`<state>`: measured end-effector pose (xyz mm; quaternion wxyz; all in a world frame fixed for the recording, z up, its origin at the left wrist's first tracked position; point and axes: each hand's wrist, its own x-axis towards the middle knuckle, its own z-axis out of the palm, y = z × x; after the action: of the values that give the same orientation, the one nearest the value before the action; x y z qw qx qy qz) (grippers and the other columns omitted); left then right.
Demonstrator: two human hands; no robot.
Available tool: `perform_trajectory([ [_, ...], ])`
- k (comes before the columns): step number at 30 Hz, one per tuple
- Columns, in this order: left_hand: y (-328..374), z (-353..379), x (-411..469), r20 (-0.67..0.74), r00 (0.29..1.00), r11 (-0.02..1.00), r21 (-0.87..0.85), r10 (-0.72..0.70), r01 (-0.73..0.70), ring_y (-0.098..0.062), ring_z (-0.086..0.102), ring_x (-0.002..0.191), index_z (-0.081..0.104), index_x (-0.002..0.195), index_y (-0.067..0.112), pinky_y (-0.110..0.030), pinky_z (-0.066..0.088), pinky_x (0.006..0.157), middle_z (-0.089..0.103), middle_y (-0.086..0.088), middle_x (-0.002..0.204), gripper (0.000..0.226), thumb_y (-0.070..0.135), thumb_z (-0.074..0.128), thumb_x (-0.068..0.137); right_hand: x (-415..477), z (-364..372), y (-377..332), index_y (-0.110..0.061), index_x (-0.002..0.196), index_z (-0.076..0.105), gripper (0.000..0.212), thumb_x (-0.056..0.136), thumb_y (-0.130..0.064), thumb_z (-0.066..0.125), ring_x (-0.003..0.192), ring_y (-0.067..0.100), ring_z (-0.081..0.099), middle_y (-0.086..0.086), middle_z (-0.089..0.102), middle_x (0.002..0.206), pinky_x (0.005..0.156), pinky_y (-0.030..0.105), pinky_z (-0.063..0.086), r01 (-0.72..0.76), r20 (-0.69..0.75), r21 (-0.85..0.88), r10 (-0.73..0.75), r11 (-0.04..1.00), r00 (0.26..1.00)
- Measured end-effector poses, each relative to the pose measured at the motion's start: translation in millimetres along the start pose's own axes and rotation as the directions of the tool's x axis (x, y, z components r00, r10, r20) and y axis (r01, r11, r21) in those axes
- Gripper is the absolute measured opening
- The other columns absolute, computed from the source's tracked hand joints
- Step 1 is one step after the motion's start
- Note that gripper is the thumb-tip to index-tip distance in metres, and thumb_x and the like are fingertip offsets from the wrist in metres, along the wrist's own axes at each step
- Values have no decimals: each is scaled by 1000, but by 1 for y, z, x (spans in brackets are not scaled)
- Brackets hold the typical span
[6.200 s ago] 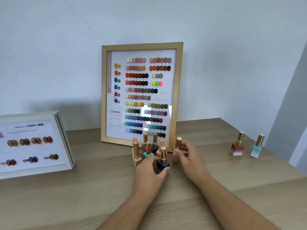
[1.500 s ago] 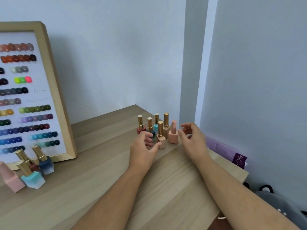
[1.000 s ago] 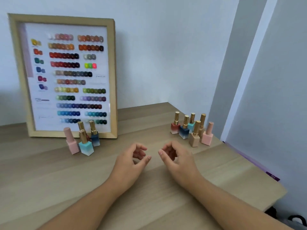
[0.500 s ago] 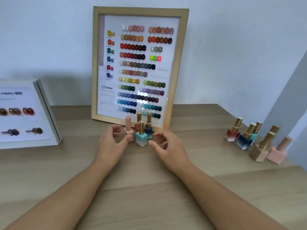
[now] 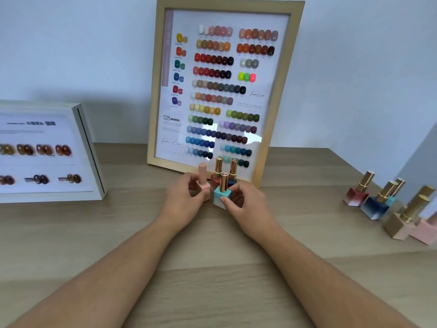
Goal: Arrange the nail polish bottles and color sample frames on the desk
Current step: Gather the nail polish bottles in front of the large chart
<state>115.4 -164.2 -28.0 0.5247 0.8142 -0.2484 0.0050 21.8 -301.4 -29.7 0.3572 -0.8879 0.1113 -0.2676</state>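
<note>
Both hands meet at a tight cluster of four nail polish bottles standing upright on the wooden desk [image 5: 71,245], just in front of the wood-framed colour chart [image 5: 279,95] that leans against the wall; the left hand [image 5: 183,202] is curled around the pink bottle [image 5: 203,183], thumb on the near face of its base and fingers wrapped over the far left side, so the bottle sits inside the grasp at the cluster's left edge; the right hand [image 5: 248,204] pinches the teal bottle [image 5: 221,195], thumb tip pressed on its lower front corner and fingers bent round its right side, so this bottle stands between the two hands, nearest the person; directly behind that pinch, touching or nearly touching the teal one, stand a red bottle [image 5: 216,178] and a dark blue bottle [image 5: 232,177], both gold-capped, partly hidden by the front pair; whether the fingers reach them cannot be told; well away to the right of the right hand a second group of bottles [image 5: 387,204] stands near the desk's edge; well away to the left of the left hand rests a white sample frame [image 5: 92,147] with brown swatches.
</note>
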Motion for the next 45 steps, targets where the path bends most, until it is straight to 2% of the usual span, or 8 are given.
perform_trajectory([
  [4, 13, -6, -16, 4, 996, 996, -5, 94, -94, -4, 59, 93, 58, 110, 25, -14, 44, 77, 62, 13, 99, 32, 19, 69, 81, -16, -15, -1, -29, 91, 56, 12, 83, -28, 65, 78, 2, 57, -12, 59, 87, 62, 8, 45, -33, -25, 81, 35, 996, 999],
  [8, 30, 5, -46, 33, 980, 980, 15, 198, -198, 0, 58, 93, 58, 115, 28, -16, 47, 80, 61, 18, 101, 41, 22, 72, 77, -44, -46, 10, -30, 96, 57, 12, 85, -27, 62, 81, 3, 59, -11, 62, 90, 68, 13, 47, -50, -31, 115, 54, 992, 998],
  [16, 79, 73, -72, 196, 890, 912, -72, 411, -405, -1, 59, 91, 57, 110, 32, -16, 48, 81, 62, 17, 100, 37, 19, 72, 77, -107, -141, 58, -31, 112, 52, 22, 91, -27, 53, 89, -1, 56, -12, 59, 102, 65, 10, 43, -174, -96, -2, 173, 985, 980],
  [19, 99, 115, -73, 227, 887, 915, -129, 401, -381, -4, 60, 90, 53, 102, 41, -23, 50, 82, 63, 13, 100, 38, 17, 71, 78, -126, -178, 77, -28, 108, 52, 19, 91, -23, 54, 87, 1, 54, -9, 59, 99, 67, 11, 40, -217, -201, -25, 208, 976, 957],
  [22, 116, 160, -74, 280, 890, 932, -160, 359, -326, -7, 60, 91, 58, 105, 30, -29, 52, 85, 64, 6, 102, 32, 15, 69, 79, -141, -207, 97, -26, 101, 52, 13, 90, -19, 55, 81, 0, 52, -5, 58, 93, 64, 10, 38, -271, -311, -38, 246, 962, 918],
  [30, 145, 238, -66, 317, 882, 937, -144, 350, -320, 2, 55, 82, 60, 112, 19, -1, 40, 66, 58, 10, 96, 31, 13, 66, 82, -143, -247, 134, -22, 109, 53, 18, 91, -22, 54, 88, 10, 54, -1, 60, 102, 74, 24, 39, -426, -391, -49, 375, 904, 841],
  [37, 147, 260, -53, 300, 893, 942, -96, 336, -323, 6, 54, 79, 61, 107, 20, 0, 39, 65, 59, 9, 94, 27, 13, 66, 81, -138, -249, 142, -19, 114, 55, 24, 90, -20, 54, 92, 14, 54, 0, 60, 103, 83, 28, 44, -456, -407, -76, 390, 887, 826],
  [45, 147, 264, -50, 342, 898, 958, -36, 278, -283, -9, 58, 90, 58, 115, 20, -22, 47, 76, 61, 5, 106, 39, 21, 72, 78, -136, -247, 144, -21, 121, 52, 31, 90, -21, 54, 94, 6, 47, -9, 51, 107, 87, 21, 38, -471, -418, -156, 374, 868, 828],
])
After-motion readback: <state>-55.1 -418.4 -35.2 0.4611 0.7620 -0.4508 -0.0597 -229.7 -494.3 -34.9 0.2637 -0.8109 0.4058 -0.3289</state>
